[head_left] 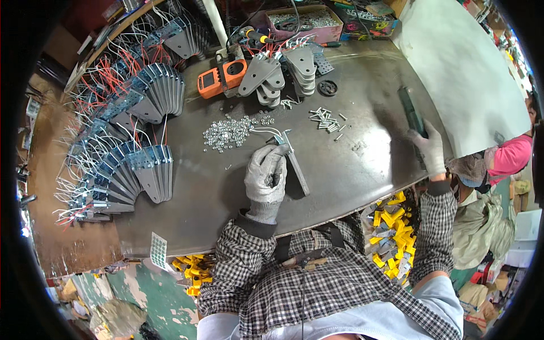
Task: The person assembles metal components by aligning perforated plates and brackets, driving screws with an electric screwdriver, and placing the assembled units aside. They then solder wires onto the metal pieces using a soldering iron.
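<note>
My left hand [265, 174], in a grey-white glove, is closed on the upper end of a narrow grey metal bracket [297, 170]. It stands tilted on edge over the dark tabletop, with pale wires at its top end. At the right side my gloved right hand [432, 152] wraps round a long dark-green stick-shaped tool [412, 107], which may be a powered screwdriver; the palm hides its near end. Small silver nuts [225, 134] lie heaped beyond my left hand. A loose group of screws [324, 120] lies to their right.
Rows of grey brackets with wired boards [153, 170] fan along the left side. At the back stand an orange meter [221, 79], stacked grey plates [263, 73] and a pink box of small parts [309, 22]. Yellow pieces [396, 232] fill a container below the front edge. Another person in pink [510, 156] is at far right.
</note>
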